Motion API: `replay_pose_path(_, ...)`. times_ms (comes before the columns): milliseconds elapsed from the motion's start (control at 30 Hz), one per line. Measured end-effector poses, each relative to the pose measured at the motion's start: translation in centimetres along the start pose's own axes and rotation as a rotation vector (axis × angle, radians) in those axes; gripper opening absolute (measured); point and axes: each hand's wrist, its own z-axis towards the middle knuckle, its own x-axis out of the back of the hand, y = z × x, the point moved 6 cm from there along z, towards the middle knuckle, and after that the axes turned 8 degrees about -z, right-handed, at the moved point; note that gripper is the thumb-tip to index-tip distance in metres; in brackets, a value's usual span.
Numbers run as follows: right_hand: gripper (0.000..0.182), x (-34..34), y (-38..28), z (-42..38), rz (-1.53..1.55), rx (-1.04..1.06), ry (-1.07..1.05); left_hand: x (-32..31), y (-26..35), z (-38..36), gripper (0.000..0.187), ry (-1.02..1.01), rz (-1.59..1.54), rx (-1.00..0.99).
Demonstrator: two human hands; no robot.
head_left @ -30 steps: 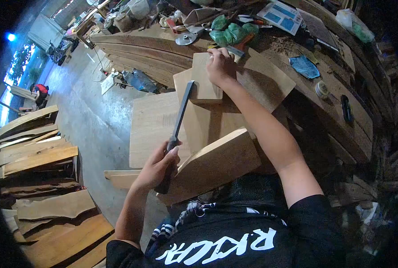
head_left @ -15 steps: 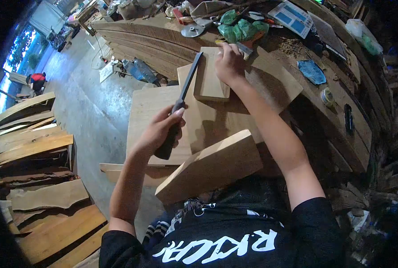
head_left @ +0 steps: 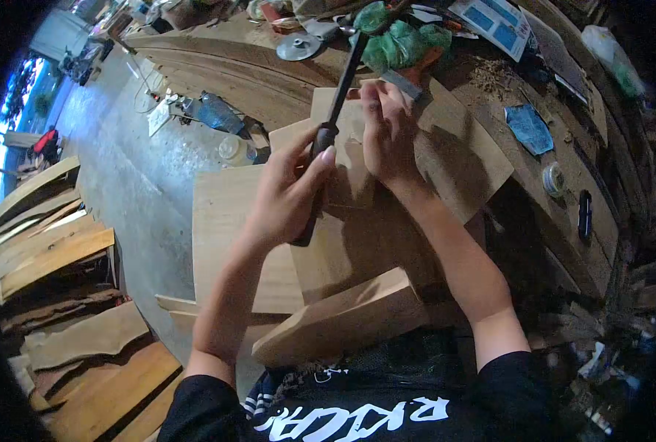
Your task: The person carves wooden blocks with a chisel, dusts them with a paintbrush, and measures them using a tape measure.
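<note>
My left hand [head_left: 291,184] is wrapped round the dark handle of a long, narrow chisel [head_left: 348,77], whose blade points up and away from me. Beneath the blade lies a pale wooden block [head_left: 350,173], partly hidden by both hands. My right hand [head_left: 392,132] grips the block's right side near its far end, thumb uppermost; some fingertips are hidden. Flat boards [head_left: 240,236] support the block. Closer to my body rests a thicker piece of wood [head_left: 343,317].
A flat-bladed tool [head_left: 403,85] and green plastic bag [head_left: 401,48] lie beyond my right hand. A metal disc [head_left: 298,46] is farther left, a blue scrap [head_left: 528,129] to the right. Stacked planks [head_left: 85,335] fill the left side. A person [head_left: 47,144] crouches far off.
My left hand has moved up and right, bringing the chisel over the block. My right hand has turned and shifted slightly nearer me. The camera view has shifted too.
</note>
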Motion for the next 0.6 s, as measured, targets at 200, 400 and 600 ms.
replay_pose_path(200, 0.048, -0.4, 2.6, 0.1, 0.044, -0.052, -0.052, -1.7, 0.1, -1.0, 0.042, 0.019, 0.329, -0.161)
replay_pose_path(400, 0.038, 5.1, 7.5, 5.2, 0.371, -0.294, -0.074, 0.7, 1.6, -8.0, 0.033, 0.086, 0.479, -0.3)
replay_pose_path(600, 0.05, 14.5, 21.8, 13.2, -0.188, -0.389, -0.069, 0.5, -3.2, -16.0, 0.029, -0.249, 0.785, 0.1)
